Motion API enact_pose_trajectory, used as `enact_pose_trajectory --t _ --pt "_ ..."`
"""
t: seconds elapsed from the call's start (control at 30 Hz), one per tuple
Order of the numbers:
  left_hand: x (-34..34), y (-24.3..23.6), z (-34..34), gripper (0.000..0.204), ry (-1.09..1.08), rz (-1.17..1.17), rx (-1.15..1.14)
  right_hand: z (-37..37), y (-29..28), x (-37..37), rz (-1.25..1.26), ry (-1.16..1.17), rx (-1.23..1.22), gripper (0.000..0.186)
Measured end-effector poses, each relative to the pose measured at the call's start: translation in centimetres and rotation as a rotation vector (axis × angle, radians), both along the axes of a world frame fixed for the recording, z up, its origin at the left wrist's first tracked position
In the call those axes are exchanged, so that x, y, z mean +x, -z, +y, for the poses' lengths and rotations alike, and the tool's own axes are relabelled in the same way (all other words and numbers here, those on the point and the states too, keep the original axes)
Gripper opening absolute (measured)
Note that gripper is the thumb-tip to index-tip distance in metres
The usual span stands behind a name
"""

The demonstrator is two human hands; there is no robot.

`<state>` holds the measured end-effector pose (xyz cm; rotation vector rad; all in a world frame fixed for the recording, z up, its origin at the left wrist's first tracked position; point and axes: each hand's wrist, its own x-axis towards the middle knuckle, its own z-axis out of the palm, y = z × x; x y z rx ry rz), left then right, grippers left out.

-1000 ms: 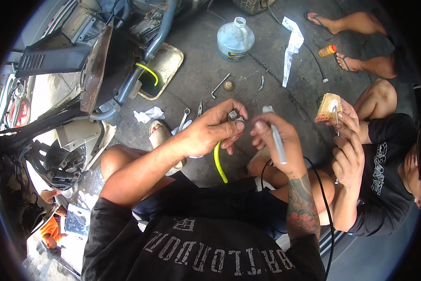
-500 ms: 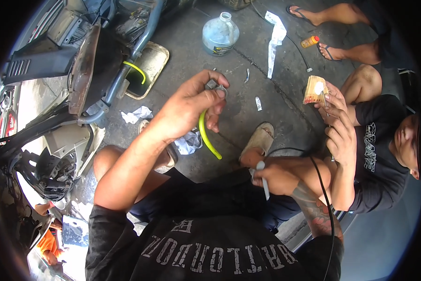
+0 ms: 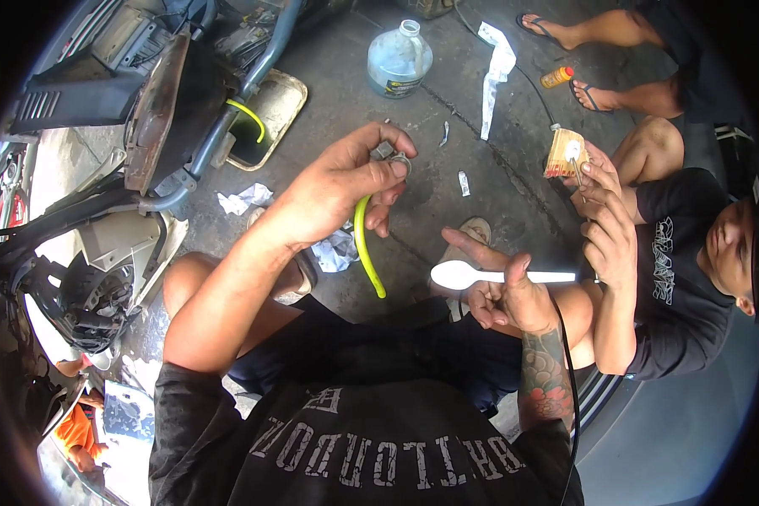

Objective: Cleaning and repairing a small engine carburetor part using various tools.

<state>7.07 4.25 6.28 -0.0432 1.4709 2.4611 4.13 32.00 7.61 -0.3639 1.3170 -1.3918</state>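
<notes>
My left hand (image 3: 333, 194) is closed around a small grey metal part (image 3: 384, 152), pinched between thumb and fingers. A bright yellow-green hose (image 3: 364, 249) hangs down from beneath that hand, and its upper end is hidden by the fingers. In my right hand (image 3: 523, 305) a white plastic spoon (image 3: 459, 275) lies crosswise, caught at its handle by the thumb, with its bowl toward the left. The index finger of this hand stretches out beyond the spoon.
A co-worker at right holds a cardboard piece (image 3: 567, 152) with a white blob and a thin tool. A bluish jug (image 3: 399, 63), small yellow bottle (image 3: 556, 77), paper strip (image 3: 495, 80) and tray (image 3: 288, 101) lie ahead. Motorcycle frame parts (image 3: 156, 118) fill the left.
My right hand has risen and turned, bringing the spoon from upright to crosswise. My left hand stays nearly in place, while the hose's lower end has swung slightly left and down.
</notes>
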Motion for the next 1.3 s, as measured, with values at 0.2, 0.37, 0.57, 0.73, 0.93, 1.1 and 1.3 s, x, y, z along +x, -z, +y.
enact_pose_trajectory --t 0.2,0.37,0.57,0.73,0.93,1.1,1.3 --pt "-0.1 0.2 0.3 0.026 0.026 -0.004 -0.010 -0.4 0.8 0.2 0.243 0.257 0.033 0.076" --pt "-0.1 0.9 0.4 0.024 0.007 -0.037 0.012 -0.9 0.5 0.6 0.248 0.319 0.069 0.061" --pt "0.1 2.7 1.3 0.039 0.181 -0.140 -0.176 -1.5 2.1 0.8 0.111 0.439 0.025 0.072" --pt "2.0 3.5 4.2 0.042 0.376 -0.003 -0.527 -2.8 2.9 0.4 0.104 0.442 -0.084 0.056" --pt "2.4 3.9 3.7 0.038 0.330 -0.103 -0.472 -2.5 4.2 0.0 0.211 0.359 -0.089 0.032" --pt "2.7 4.6 3.4 0.038 0.311 -0.227 -0.374 -2.6 4.2 -0.3 0.148 0.440 -0.117 0.027" --pt "2.5 4.7 4.1 0.037 0.265 -0.187 -0.403 -3.0 4.7 0.2 0.214 0.443 -0.006 0.020"
